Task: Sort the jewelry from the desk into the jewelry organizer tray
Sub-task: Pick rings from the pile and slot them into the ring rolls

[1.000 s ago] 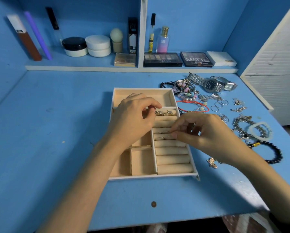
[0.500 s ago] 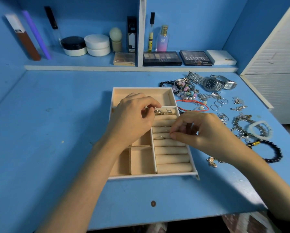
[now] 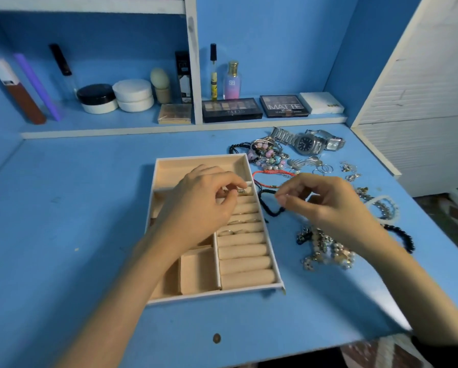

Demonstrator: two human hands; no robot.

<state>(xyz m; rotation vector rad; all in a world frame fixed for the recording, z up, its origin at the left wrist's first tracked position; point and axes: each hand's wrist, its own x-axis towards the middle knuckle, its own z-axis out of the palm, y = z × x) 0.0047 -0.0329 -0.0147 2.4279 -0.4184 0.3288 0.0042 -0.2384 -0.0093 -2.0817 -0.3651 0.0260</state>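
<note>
Two hands: the left hand (image 3: 201, 208) pinches a ring (image 3: 240, 192) over the organizer tray (image 3: 222, 293); the right hand (image 3: 328, 205) presses its fingertips together, contents unclear.

Desk (image 3: 63, 235): painted blue, matt, scuffed, chipped in spots.
Organizer tray (image 3: 214, 296): white smooth rim; beige lining, soft matt, velvet-like.
Ring rolls (image 3: 245, 262): same beige nap.
Ribbed ring (image 3: 239, 192): silvery metal, shiny.
Watches (image 3: 306, 143): polished steel-look links, glossy dark dial.
Pastel bead bracelet (image 3: 269, 155): glossy beads.
Red cord bracelet (image 3: 270, 173): woven thread, matt.
Black cord bracelet (image 3: 269, 208): braided, matt.
White bead bracelet (image 3: 387, 205): milky, translucent.
Black bead bracelet (image 3: 405, 236): smooth, slight sheen.
Eyeshadow palette (image 3: 283, 106): glossy black plastic.
</note>
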